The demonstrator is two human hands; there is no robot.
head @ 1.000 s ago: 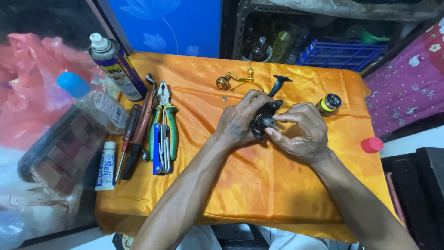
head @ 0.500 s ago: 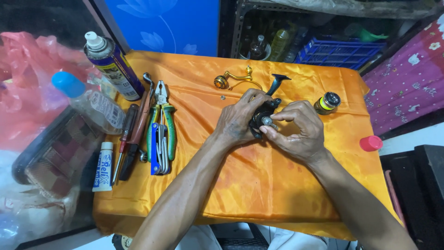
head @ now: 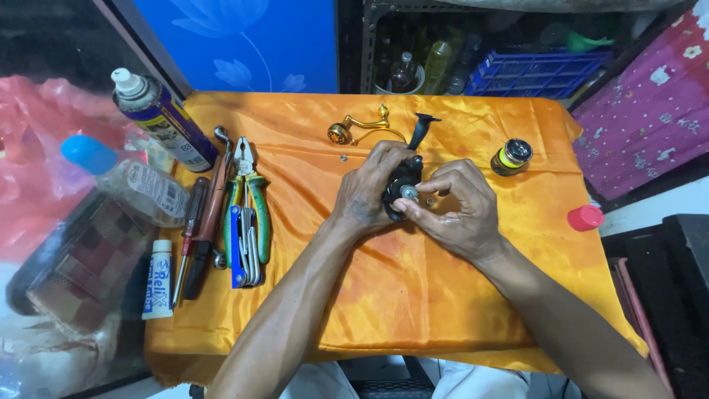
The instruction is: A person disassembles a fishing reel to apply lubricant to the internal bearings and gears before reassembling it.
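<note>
A: Gripping what, near the cloth's middle?

B: Black fishing reel body (head: 402, 188), sitting mid-way on the orange cloth (head: 413, 310). Left hand (head: 365, 193) wraps it from the left, fingers closed round the housing. Right hand (head: 461, 207) pinches a small silver part at its face, thumb and forefinger tight.

A: Handling?

B: Looks rigid, compact, fairly hefty, probably greasy, so slippery; best held by the housing, not the thin stem. Both forearms angle in from the near edge, wrists bent down.

A: Around it?

B: Left of the reel: pliers (head: 247, 188), hex keys (head: 247, 251). Beyond: gold handle (head: 354, 129). Right: spool (head: 511, 157).
</note>
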